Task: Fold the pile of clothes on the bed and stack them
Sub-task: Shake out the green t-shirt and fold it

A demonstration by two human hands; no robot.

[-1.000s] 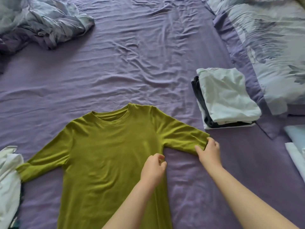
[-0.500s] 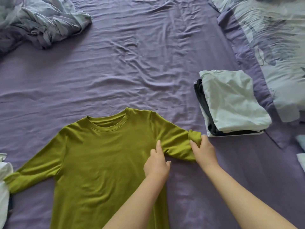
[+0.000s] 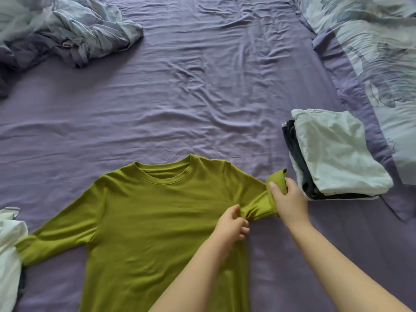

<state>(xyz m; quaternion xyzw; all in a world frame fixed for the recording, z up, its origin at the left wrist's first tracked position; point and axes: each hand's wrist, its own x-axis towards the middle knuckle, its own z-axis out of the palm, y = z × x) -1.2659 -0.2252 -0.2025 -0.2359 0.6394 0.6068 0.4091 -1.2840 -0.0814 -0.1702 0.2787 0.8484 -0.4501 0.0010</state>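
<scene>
You are working on an olive-green long-sleeved shirt (image 3: pixel 157 212) that is lying front-up on the purple bedsheet (image 3: pixel 180 91), its round ribbed collar pointing away from you and its body running down toward you. Its cloth is lying mostly smooth, with small gathers bunching at the armpit nearest your fingers. The far sleeve is stretching out flat to the other side, its cuff touching a pale crumpled garment (image 3: pixel 9 255).

Your left hand (image 3: pixel 231 226) is curling its fingers and pinching the bunched cloth at that armpit, where sleeve meets body; the shirt's torso is spreading out beside and below those fingers. Your right hand (image 3: pixel 289 199) is gripping the near sleeve's end, thumb on top and fingers wrapped behind, so the cuff is standing up and doubling back above your knuckles, lifted off the sheet. The short stretch of sleeve between your two hands is sagging in wrinkles.

Just beyond your right fingertips, apart from them, a folded stack (image 3: pixel 331 154) is sitting with a pale mint piece on top and dark pieces under it. A floral pillow (image 3: pixel 382 52) is lying beyond that stack, and a rumpled duvet (image 3: pixel 63 30) is heaped well away from your left hand.
</scene>
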